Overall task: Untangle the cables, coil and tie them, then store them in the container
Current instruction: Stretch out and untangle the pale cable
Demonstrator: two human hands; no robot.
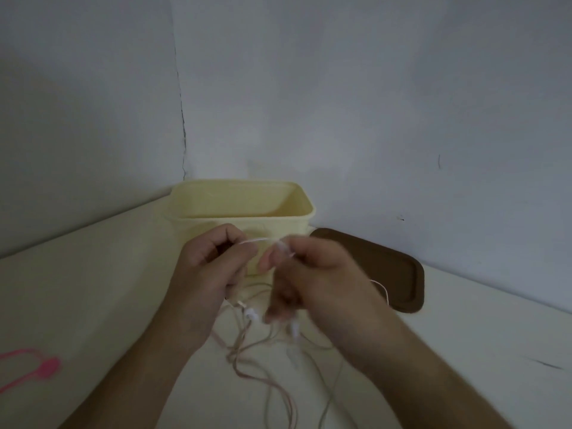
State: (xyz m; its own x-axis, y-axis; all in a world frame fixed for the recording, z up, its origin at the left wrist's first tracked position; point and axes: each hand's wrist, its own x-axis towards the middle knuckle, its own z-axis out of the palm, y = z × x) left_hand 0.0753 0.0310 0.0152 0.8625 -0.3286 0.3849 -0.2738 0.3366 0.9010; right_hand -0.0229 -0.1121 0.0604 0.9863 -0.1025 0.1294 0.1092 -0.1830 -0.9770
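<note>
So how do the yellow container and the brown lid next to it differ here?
The container is pale yellow, the lid dark brown. The container stands upright, open-topped and tall-walled; the lid lies flat and low on the table. The container sits straight behind both hands, partly hidden by them; the lid lies off to the right, near the wall. Both are rounded rectangles resting on the table.

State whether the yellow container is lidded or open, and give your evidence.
Open. The container shows its rim and inner walls, and the brown lid lies flat on the table beside it.

Both hands (213, 264) (309, 274) pinch thin cables (247, 345) before yellow container (241, 199).
</note>
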